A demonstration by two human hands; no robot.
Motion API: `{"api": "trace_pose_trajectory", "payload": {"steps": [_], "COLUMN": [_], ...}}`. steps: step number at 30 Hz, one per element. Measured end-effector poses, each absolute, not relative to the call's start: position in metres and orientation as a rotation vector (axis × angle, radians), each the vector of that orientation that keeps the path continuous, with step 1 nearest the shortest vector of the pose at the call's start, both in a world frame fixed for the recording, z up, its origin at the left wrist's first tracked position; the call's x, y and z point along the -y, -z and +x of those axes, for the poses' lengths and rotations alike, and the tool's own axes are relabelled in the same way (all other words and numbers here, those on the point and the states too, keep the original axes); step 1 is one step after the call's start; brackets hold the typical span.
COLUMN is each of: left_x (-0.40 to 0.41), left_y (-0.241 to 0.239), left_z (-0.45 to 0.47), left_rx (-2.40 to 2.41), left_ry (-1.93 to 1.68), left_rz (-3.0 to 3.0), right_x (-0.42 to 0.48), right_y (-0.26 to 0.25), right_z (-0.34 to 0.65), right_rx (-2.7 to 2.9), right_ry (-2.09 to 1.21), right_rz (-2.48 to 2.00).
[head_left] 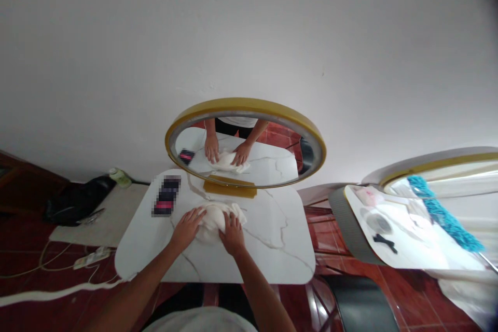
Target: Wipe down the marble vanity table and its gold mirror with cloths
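Note:
A bunched white cloth (pixel 212 222) lies on the white marble-patterned table (pixel 272 249), close to the mirror's foot. My left hand (pixel 187 229) rests at the cloth's left side, its fingers stretched out onto the fabric. On the right side, my right hand (pixel 233 236) lies over the cloth with its fingers extended and slightly apart. Both palms face down. The same hands and cloth show in the round gold-rimmed mirror (pixel 249 106) at the table's back edge. What the undersides of my fingers do is partly hidden.
A pixelated dark and pink item (pixel 166 196) lies at the table's left. A power strip (pixel 92 258) with cables sits on the red floor, beside a black bag (pixel 80 199). To the right are a black chair (pixel 360 301), a second table (pixel 412 244) and a blue duster (pixel 447 215).

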State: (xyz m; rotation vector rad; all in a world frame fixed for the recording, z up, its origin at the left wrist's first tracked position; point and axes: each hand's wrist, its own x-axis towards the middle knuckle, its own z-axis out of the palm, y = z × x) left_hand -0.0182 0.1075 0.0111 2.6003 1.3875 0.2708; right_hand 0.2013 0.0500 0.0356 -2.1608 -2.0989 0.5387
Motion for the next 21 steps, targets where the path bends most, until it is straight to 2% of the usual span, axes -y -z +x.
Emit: {"api": "trace_pose_trajectory", "payload": {"steps": [8,13,21], "left_x": [-0.112,-0.060,0.015], "left_y": [-0.013,-0.006,-0.001], "left_z": [0.007,-0.004,-0.020], "left_rx": [-1.499,-1.464,-1.225], "left_ry": [-0.362,-0.275,0.024], "left_rz": [2.450,2.418,2.298], "right_x": [-0.070,-0.017,0.070], "right_y": [-0.044,-0.038,-0.031], "right_z": [0.210,0.216,0.244], "right_rx": [2.022,2.068,2.233], "right_ry": [-0.540,-0.607,-0.966], "right_rz": [-2.178,-2.116,-1.990]}}
